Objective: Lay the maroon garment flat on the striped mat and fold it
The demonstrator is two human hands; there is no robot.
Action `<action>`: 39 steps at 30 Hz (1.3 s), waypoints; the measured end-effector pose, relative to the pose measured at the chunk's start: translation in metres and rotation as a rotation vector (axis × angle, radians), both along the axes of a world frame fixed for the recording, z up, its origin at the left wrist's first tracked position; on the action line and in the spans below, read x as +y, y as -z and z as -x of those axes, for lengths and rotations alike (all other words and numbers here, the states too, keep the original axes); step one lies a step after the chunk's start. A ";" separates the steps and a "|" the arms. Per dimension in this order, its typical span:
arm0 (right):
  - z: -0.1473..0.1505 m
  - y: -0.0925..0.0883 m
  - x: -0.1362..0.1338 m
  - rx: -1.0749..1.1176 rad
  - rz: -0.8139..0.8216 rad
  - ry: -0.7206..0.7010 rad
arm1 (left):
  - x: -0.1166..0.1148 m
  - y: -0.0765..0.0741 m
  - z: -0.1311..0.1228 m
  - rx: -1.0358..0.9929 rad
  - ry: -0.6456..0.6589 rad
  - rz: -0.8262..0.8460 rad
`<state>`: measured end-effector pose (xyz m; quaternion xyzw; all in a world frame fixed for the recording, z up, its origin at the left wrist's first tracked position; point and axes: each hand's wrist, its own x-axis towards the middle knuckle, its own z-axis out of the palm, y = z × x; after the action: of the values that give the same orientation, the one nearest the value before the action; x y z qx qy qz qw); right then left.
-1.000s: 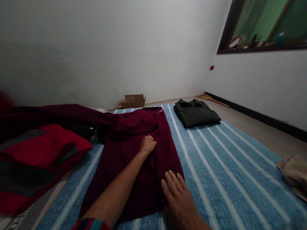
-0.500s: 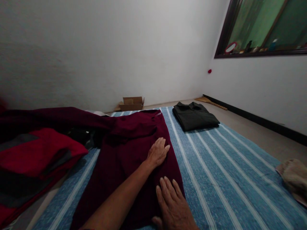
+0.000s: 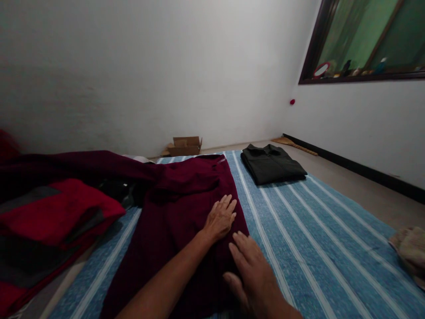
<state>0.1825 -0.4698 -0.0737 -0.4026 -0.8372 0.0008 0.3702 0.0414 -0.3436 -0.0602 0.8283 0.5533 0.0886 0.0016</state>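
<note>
The left hand (image 3: 221,218) was a fist a moment ago, bunched up on the dark red cloth shirt (image 3: 186,212). Now it has opened out and slid a bit toward the right edge of the shirt. Its fingers lie flat and spread, pressing down, not grabbing anything. The right hand (image 3: 254,277) has moved up close behind it. It rests flat too, fingers loose and straight, right at the edge where the shirt meets the blue mat with white stripes (image 3: 315,239). So it looks like the person is smoothing the shirt flat.

The shirt lies spread out on the mat in front of the person. A folded dark green shirt (image 3: 272,164) sits farther back on the mat. A heap of red and grey clothes (image 3: 49,221) is on the left.
</note>
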 end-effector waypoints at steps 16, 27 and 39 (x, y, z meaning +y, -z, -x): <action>0.008 0.014 0.093 -0.145 0.202 0.058 | 0.002 0.004 0.012 0.022 -0.009 0.251; 0.043 0.014 0.140 -0.238 0.294 0.127 | 0.034 -0.016 0.051 -0.645 -0.552 0.142; 0.048 0.028 0.137 -0.270 0.190 0.115 | 0.105 -0.019 0.048 -1.545 -0.811 0.531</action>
<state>0.1349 -0.3331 -0.1014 -0.4795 -0.8510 0.0047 0.2141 -0.0071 -0.2381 -0.0414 0.2529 0.6492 0.4821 0.5312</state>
